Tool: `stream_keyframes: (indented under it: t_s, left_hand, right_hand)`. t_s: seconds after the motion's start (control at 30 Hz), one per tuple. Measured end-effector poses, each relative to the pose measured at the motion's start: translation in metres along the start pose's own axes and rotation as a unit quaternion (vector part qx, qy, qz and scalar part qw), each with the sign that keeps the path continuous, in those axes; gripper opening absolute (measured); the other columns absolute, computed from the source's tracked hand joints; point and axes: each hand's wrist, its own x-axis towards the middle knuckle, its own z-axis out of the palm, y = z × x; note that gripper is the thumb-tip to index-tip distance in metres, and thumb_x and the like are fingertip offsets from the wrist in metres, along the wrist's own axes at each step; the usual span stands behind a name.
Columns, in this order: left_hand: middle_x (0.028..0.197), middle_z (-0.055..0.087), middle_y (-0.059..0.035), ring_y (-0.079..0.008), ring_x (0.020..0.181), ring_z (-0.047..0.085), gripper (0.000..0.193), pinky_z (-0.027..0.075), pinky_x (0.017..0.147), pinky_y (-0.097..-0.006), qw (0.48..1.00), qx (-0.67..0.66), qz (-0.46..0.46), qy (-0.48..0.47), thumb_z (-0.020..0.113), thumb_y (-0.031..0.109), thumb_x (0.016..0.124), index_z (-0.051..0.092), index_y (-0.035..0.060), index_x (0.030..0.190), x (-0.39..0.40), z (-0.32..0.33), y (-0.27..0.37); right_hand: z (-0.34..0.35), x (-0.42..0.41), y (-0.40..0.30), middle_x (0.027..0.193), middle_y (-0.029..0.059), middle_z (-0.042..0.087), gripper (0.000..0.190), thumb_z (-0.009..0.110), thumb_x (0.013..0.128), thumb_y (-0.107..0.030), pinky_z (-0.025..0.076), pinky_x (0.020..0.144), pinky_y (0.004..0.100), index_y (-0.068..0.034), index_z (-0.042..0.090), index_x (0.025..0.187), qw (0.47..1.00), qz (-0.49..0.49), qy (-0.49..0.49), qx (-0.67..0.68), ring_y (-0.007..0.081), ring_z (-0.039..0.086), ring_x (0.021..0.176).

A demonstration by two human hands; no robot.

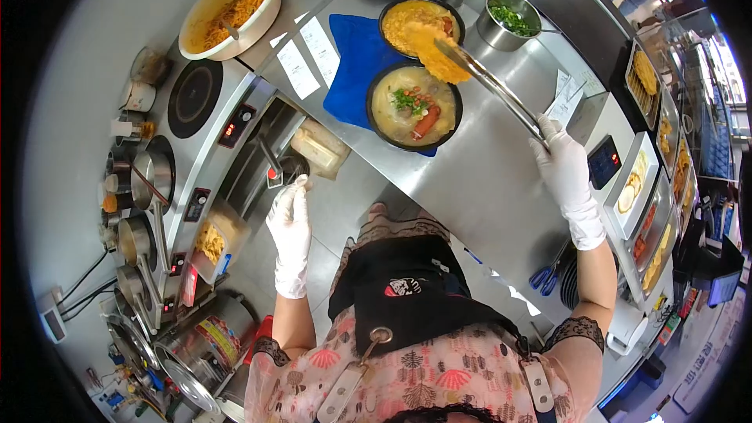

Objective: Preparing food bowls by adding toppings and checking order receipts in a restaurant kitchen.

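Observation:
My right hand, in a white glove, grips metal tongs. The tongs pinch a flat orange fried piece of food, which hangs over the rims of two black bowls. The farther bowl holds yellow noodles or soup with a bit of sausage. In the nearer bowl are pale broth, chopped greens, nuts and a red sausage. Both bowls rest on a blue cloth. My left hand, also gloved, is raised over the floor left of the counter, fingertips together; whether it holds anything small, I cannot tell.
Steel pots, one with chopped green onion, stand behind the bowls. A white basin of shredded orange food is at the upper left, above hobs with saucepans. Paper slips lie beside the cloth. Food trays and blue-handled scissors are at right.

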Motion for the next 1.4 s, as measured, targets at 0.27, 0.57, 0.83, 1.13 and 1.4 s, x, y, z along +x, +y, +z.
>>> stream_keyframes:
  t_s: [0.27,0.57,0.83,1.13,1.4]
  left_hand:
    - [0.098,0.068,-0.0118,-0.0206,0.093,0.064,0.014,0.049,0.084,-0.0314,0.999,-0.03,0.017,-0.034,0.056,0.002,0.089,0.066,-0.0009,0.098,0.007,-0.008,-0.018]
    - [0.095,0.068,-0.0118,-0.0211,0.092,0.065,0.013,0.05,0.083,-0.0317,0.993,-0.074,0.057,-0.077,0.054,-0.001,0.089,0.065,-0.0018,0.097,0.018,-0.004,-0.023]
    - [0.103,0.067,-0.0137,-0.0202,0.095,0.063,0.019,0.048,0.087,-0.0313,0.988,-0.074,-0.009,-0.136,0.052,0.005,0.093,0.064,-0.0036,0.105,0.023,0.006,-0.03]
    - [0.103,0.067,-0.0146,-0.0251,0.096,0.064,0.018,0.048,0.087,-0.0335,0.989,-0.04,0.059,-0.128,0.052,0.005,0.091,0.067,-0.0024,0.098,0.042,0.037,0.024]
    - [0.094,0.069,-0.0116,-0.0225,0.087,0.066,0.009,0.051,0.08,-0.0315,0.996,-0.039,0.067,-0.037,0.062,0.003,0.086,0.067,0.0006,0.093,0.027,0.047,0.019]
  right_hand:
    - [0.043,-0.037,-0.042,0.085,0.0052,0.053,0.046,0.055,0.074,-0.006,0.049,0.055,0.0274,-0.001,0.053,0.119,0.933,-0.137,-0.056,-0.329,0.0164,0.057,0.068]
    - [0.053,-0.07,-0.058,0.083,0.0067,0.053,0.043,0.055,0.074,-0.007,0.049,0.054,0.0285,0.001,0.054,0.116,0.943,-0.1,-0.069,-0.311,0.0177,0.057,0.069]
    - [-0.016,-0.148,-0.033,0.098,0.0173,0.059,0.051,0.068,0.073,-0.018,0.051,0.073,0.0377,0.003,0.052,0.118,0.989,0.11,-0.037,-0.094,0.0318,0.061,0.084]
    - [-0.017,-0.217,0.209,0.093,0.0272,0.064,0.043,0.063,0.078,-0.034,0.049,0.08,0.0446,0.004,0.063,0.099,0.82,0.527,0.206,-0.083,0.0408,0.062,0.093]
    - [-0.003,-0.191,0.276,0.107,0.0291,0.061,0.081,0.065,0.075,-0.051,0.046,0.083,0.0442,-0.022,0.031,0.143,0.831,0.551,0.064,-0.046,0.0415,0.06,0.098]
